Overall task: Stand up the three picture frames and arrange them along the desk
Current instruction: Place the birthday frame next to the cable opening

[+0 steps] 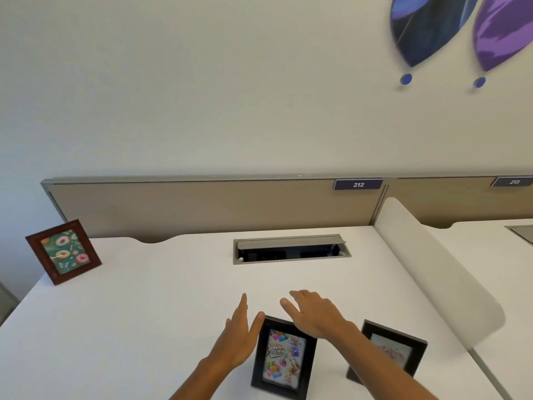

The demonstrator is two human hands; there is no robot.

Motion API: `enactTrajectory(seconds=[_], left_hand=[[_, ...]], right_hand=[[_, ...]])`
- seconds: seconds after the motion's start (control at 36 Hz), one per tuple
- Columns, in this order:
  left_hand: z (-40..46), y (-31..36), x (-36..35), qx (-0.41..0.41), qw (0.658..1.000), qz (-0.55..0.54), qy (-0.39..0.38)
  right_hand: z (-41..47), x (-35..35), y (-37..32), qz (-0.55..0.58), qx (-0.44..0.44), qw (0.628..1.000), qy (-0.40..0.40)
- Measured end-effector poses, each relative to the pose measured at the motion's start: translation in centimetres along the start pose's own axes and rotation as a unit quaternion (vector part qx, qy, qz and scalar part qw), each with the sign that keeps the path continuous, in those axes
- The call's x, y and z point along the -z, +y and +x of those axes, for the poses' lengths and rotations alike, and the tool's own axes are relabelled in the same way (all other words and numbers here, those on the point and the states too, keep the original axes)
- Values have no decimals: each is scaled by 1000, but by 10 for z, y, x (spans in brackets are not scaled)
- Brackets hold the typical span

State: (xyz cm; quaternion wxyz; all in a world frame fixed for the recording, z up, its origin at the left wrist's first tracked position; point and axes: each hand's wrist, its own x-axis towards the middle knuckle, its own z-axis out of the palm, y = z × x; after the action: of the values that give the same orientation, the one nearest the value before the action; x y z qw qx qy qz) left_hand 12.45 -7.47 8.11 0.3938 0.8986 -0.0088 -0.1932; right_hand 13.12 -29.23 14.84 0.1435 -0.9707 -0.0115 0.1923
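From my remote seat I see a white desk (161, 313) backed by a tan partition (202, 206) that carries 2 number plates, 212 (358, 184) and a blurred second plate (514, 182) further right. All 3 picture frames stand upright. The brown wooden frame (63, 252), showing doughnuts on a green ground, stands at the far left of the desk near the partition, leaning back slightly and well apart from the others. The black birthday frame (284, 357), with balloons and the words "Happy Birthday", stands at the near edge in the middle. The second black frame (389, 349) stands just to its right, partly hidden behind my right forearm; its picture is too blurred for me to read. My left hand (240, 336) is held edge-on just beside the birthday frame's upper left corner, fingers straight and pressed together, thumb lifted toward the corner; I cannot tell whether it touches. My right hand (314, 311) hovers palm down over the top edge of the same frame, fingers loosely extended and slightly spread, gripping nothing. A recessed cable tray (291, 249) with its grey lid raised sits in the desk behind the hands. A white curved divider (432, 269) bounds the desk on the right, and blue and purple wall decorations (461, 30) hang above.
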Motion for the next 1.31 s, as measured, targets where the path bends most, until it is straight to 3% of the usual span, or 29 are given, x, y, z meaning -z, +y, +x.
enactTrajectory(seconds=[0.14, 0.33, 0.61, 1.0, 1.31], left_hand=[[-6, 12, -15, -1, 1000, -15, -8], [-16, 18, -29, -19, 998, -52, -29], [-28, 16, -40, -37, 996, -83, -15], [-33, 1, -51, -17, 994, -106, 10], [-33, -2, -55, -15, 993, -110, 32]], right_hand=[[0, -13, 21, 104, -33, 993, -43], [-14, -29, 38, 296, -84, 947, -93], [-24, -52, 55, 389, -120, 906, -121], [-29, -81, 62, 525, -156, 832, -94], [-29, -90, 60, 566, -172, 798, -117]])
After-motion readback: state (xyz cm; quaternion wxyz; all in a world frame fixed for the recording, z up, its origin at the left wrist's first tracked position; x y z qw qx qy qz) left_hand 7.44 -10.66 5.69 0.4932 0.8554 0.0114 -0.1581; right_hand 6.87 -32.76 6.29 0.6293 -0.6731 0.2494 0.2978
